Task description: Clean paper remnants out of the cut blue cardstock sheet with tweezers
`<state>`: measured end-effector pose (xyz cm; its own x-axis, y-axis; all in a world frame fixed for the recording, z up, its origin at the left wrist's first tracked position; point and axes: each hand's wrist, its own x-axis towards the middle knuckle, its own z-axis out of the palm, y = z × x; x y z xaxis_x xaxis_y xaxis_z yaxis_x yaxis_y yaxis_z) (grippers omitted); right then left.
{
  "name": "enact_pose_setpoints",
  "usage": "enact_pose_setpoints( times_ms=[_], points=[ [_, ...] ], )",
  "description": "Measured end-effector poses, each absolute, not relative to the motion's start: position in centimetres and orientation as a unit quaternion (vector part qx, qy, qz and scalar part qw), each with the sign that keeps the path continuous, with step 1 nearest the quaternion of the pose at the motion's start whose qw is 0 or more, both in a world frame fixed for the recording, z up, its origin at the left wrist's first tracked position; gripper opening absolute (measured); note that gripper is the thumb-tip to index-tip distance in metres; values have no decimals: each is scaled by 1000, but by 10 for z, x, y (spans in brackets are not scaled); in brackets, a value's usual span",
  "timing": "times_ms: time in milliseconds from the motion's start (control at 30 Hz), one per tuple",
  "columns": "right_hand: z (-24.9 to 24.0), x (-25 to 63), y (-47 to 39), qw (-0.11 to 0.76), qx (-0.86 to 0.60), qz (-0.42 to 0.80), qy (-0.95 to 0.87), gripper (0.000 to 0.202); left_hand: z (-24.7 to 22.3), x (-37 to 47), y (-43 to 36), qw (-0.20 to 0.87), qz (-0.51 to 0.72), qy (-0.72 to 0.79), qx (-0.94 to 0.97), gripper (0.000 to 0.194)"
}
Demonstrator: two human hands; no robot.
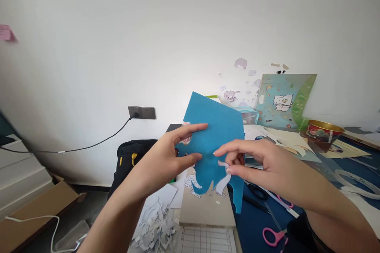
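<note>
A blue sheet (218,126) with a curved, cut-out lower edge is held up above the desk. My left hand (181,150) grips its left side, with the index finger and thumb lying on the front face. My right hand (246,158) pinches a small white paper piece (222,185) between thumb and curled fingers, in front of the sheet's lower right part. Behind and below the sheet lies a grey-brown board (204,211) with small drawn figures on it.
Paper scraps (157,225) are heaped at the front left. Pink-handled scissors (273,237) lie at the front right. A round tin (325,130) and a green-blue picture board (286,101) stand at the back right. A black bag (127,158) is left.
</note>
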<state>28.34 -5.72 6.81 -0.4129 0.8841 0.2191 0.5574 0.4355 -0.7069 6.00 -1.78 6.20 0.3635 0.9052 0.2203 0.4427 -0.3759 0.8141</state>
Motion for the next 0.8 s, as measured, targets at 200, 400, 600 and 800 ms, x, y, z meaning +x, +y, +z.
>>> enact_pose_setpoints(
  times_ms=[200,400,600,800],
  points=[
    [63,280,-52,317,-452,278,-786,11,59,66,-13,405,434,383,708,19],
    [55,262,-45,413,-459,238,-750,9,58,74,-15,448,483,381,649,24],
    [48,247,-43,473,-462,239,-711,7,56,77,-17,429,500,377,651,29],
    [45,247,-42,531,-440,283,-666,12,58,82,-20,428,548,394,601,29]
  ],
)
